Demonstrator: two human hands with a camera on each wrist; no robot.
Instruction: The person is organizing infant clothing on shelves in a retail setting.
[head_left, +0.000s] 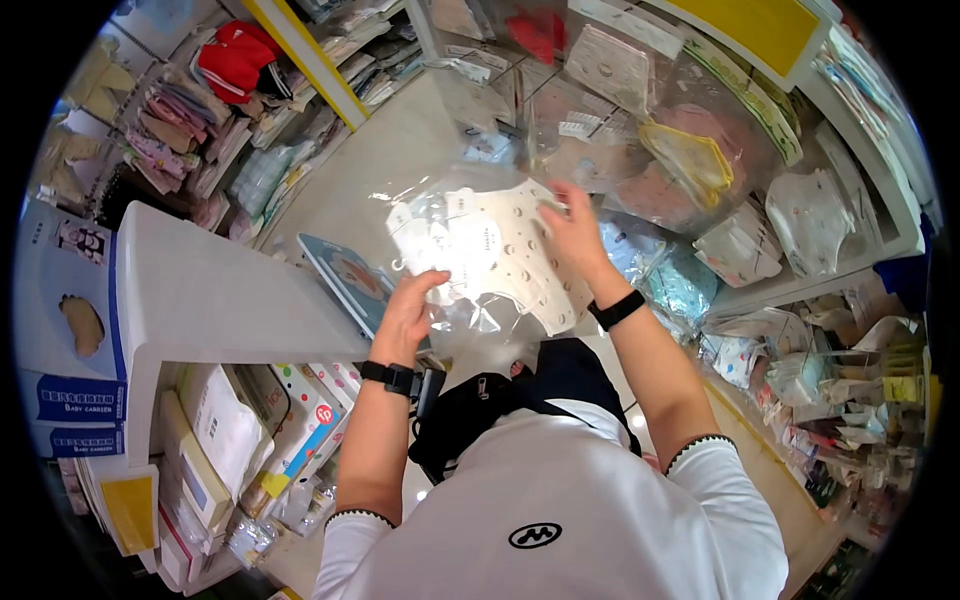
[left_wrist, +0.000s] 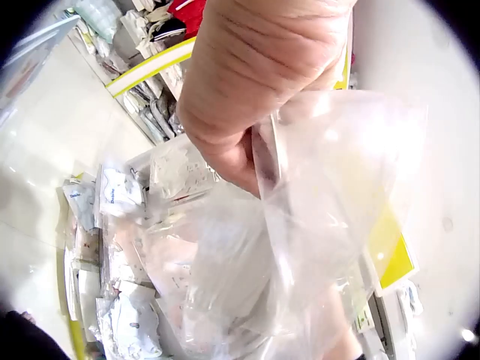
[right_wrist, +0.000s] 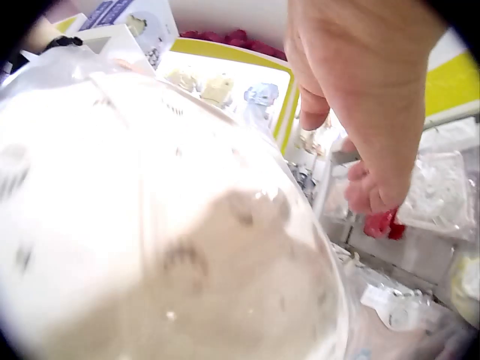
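A clear plastic bag (head_left: 500, 310) holds a folded white garment (head_left: 535, 265) with small dark prints, and a white label (head_left: 478, 245) shows on its front. My left hand (head_left: 402, 312) pinches the bag's near left edge between thumb and fingers. In the left wrist view, the crinkled film (left_wrist: 322, 210) hangs from that left hand (left_wrist: 255, 82). Beside the bag's far right side is my right hand (head_left: 575, 235). Seen from the right wrist, the right hand (right_wrist: 367, 105) is off the bag, its fingers loosely bent with nothing between them.
Ahead and right, a shelf unit (head_left: 905, 235) carries several bagged baby clothes, including a yellow-trimmed piece (head_left: 700, 160). On the left stands a white counter (head_left: 230, 290) with boxes (head_left: 300, 420) on its lower shelf. A blue picture board (head_left: 350, 280) leans near my left hand.
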